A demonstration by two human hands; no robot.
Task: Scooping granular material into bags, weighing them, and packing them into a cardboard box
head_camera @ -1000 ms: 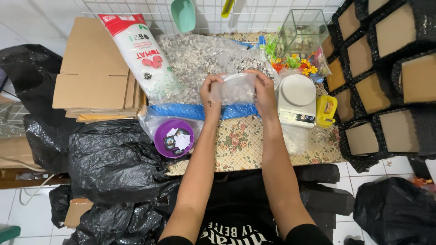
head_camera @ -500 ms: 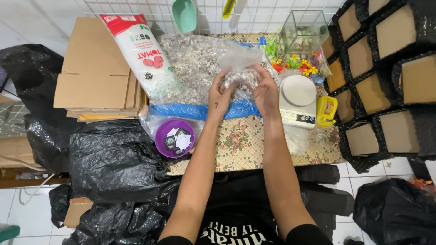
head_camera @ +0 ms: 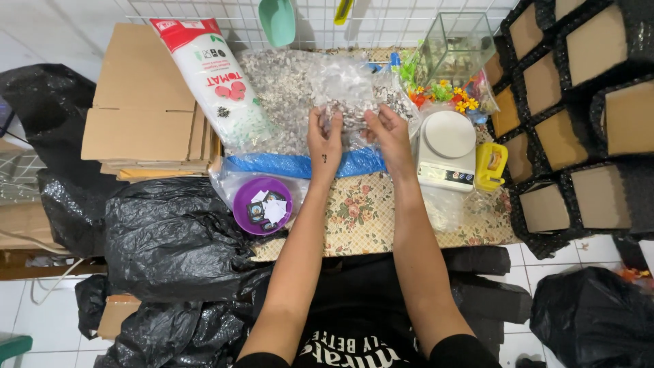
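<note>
Both hands were up over the far middle of the low table point(head_camera: 381, 225), working one small clear bag point(head_camera: 347, 92) part-filled with pale gravel. Left hand point(head_camera: 325, 140) was curled shut on the bag's lower left side, fingers pinching the plastic. Right hand point(head_camera: 390, 133) gripped the lower right side, fingers bent round it, not fully closed. The bag was held just above the big open gravel sack point(head_camera: 286, 95) with its blue rolled rim, which lay along the table's far edge.

Risks, as a judgement: thin plastic pinched by two hands could slip or tear, and gravel would scatter over the floral cloth. The bag's top looked loose, so a tilt could spill stones. The white scale point(head_camera: 446, 146) sat just beside the right hand, near the right edge; an elbow swing could knock it. The purple bowl point(head_camera: 263, 204) of small cards sat at the near left corner, close to the left forearm.
</note>
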